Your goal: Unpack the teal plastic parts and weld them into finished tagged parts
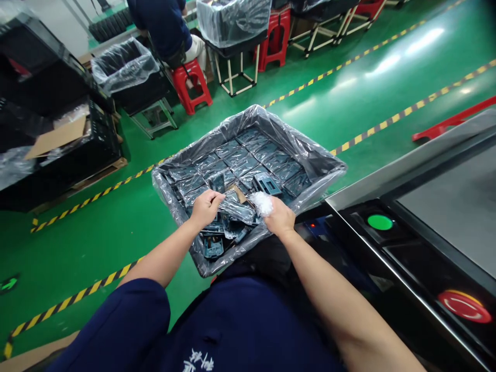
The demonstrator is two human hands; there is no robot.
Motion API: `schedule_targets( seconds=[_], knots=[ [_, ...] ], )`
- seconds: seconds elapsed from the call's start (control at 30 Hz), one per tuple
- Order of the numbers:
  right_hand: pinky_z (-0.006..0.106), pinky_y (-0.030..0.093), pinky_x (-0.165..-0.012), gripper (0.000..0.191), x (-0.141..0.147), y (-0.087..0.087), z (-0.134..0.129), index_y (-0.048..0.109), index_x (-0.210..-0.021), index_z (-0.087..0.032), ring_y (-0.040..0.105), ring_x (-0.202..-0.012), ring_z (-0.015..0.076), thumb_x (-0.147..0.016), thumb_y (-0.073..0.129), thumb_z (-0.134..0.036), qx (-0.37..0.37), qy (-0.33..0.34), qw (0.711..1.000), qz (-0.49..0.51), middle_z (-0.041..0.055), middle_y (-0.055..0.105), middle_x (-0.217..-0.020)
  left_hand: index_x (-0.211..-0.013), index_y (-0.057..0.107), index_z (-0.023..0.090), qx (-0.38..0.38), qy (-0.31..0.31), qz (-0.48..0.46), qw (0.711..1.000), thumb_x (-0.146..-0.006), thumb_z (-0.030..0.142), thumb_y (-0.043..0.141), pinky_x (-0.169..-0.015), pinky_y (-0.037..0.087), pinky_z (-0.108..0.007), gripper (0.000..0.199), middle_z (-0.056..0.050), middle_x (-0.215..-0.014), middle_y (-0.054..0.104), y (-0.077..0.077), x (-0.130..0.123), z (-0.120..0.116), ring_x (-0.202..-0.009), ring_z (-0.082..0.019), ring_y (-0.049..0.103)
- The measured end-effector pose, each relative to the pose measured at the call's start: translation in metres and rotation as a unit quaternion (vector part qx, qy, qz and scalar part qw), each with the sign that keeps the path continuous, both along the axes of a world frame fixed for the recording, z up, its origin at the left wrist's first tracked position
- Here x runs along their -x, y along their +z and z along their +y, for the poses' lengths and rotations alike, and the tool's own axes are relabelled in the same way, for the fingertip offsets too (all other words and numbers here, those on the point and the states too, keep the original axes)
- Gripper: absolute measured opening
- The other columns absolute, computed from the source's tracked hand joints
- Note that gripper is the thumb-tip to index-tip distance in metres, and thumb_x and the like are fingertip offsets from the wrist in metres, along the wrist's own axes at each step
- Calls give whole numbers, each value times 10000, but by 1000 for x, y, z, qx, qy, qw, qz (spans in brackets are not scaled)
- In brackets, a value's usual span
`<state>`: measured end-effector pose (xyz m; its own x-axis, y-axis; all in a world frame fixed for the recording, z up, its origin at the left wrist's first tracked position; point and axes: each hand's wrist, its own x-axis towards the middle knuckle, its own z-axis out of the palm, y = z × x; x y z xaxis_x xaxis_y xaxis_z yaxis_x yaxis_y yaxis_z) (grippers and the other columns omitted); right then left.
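A dark crate lined with clear plastic stands in front of me, with rows of plastic-wrapped dark blue-grey molded parts in it. My left hand is closed in a pinch at the edge of a clear plastic bag, above the near part of the crate. In my right hand is a wad of crumpled clear plastic. An unwrapped molded part with rectangular openings lies just beyond that hand. More loose molded parts are jumbled in the crate's near corner, below my left hand.
To the right is a machine with a green button and a red emergency stop. A person sits on a red stool at the back. Lined bins and black crates stand left. Striped tape marks the green floor.
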<state>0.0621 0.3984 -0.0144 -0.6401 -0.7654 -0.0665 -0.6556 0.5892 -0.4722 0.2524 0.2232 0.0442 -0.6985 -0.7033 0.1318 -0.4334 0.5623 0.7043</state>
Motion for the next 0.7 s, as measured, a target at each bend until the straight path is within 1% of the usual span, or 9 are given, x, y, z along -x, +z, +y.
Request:
schedule_targets(
  seconds=[0.07,0.17,0.23,0.27,0.33,0.4,0.53,0.6,0.7],
  knots=[
    [335,476,-899,414,0,1,0,569,-1243,-250,618,-1076,252,-832,562,-299,1,1,1000,0,67,658,-1207,-939,674,192,35,-29,-27,999,-883,393,575,-831,500,-300,231,-50,-924,665,-2,2,0,-871,-171,623],
    [344,476,-902,418,0,1,0,566,-1250,-246,613,-1088,257,-836,556,-303,6,4,1000,-2,69,653,-1212,-1151,638,166,68,-141,-99,983,-825,380,671,-990,467,-358,391,-111,-1173,643,-14,12,4,-1088,-221,602],
    [340,473,-907,423,0,1,-1,562,-1256,-248,610,-1091,252,-836,557,-301,4,6,1000,-3,69,654,-1209,-1171,642,157,91,-232,-155,956,-789,382,714,-1065,419,-393,449,-136,-1266,615,-26,23,10,-1195,-259,555],
    [337,473,-906,421,0,1,-1,562,-1254,-247,610,-1087,249,-836,558,-301,3,5,1000,-2,70,656,-1205,-1162,653,159,100,-267,-175,942,-794,376,709,-1079,407,-396,431,-137,-1289,607,-33,30,14,-1219,-265,543],
    [333,474,-897,413,-1,0,-1,567,-1240,-238,615,-1073,248,-831,559,-297,-1,2,1000,4,76,660,-1194,-1137,671,169,115,-315,-206,919,-860,333,622,-1077,409,-377,325,-123,-1286,617,-47,46,24,-1220,-249,548],
    [334,478,-884,412,-1,0,-1,568,-1233,-228,621,-1059,251,-826,558,-294,-2,2,1000,11,83,661,-1188,-1131,678,172,130,-337,-240,901,-897,288,543,-1049,429,-363,294,-116,-1234,642,-59,63,32,-1178,-238,573],
    [337,485,-868,413,0,-3,-1,563,-1233,-232,629,-1046,252,-828,555,-307,-1,-2,1000,13,80,657,-1200,-1126,693,146,146,-347,-315,871,-776,303,662,-946,481,-410,385,-165,-1163,643,-78,91,41,-1082,-310,603],
    [337,486,-872,421,0,-4,-1,560,-1240,-234,626,-1060,253,-827,559,-317,4,-2,1000,12,76,654,-1211,-1075,717,139,149,-347,-335,863,-753,274,669,-917,484,-408,352,-180,-1151,640,-85,99,42,-1085,-328,594],
    [330,484,-878,429,0,-5,0,561,-1244,-232,624,-1069,252,-825,565,-325,5,-3,1000,14,77,656,-1210,-1005,739,162,152,-352,-350,855,-783,271,642,-892,478,-380,266,-160,-1128,650,-92,102,41,-1095,-317,583]
  ],
)
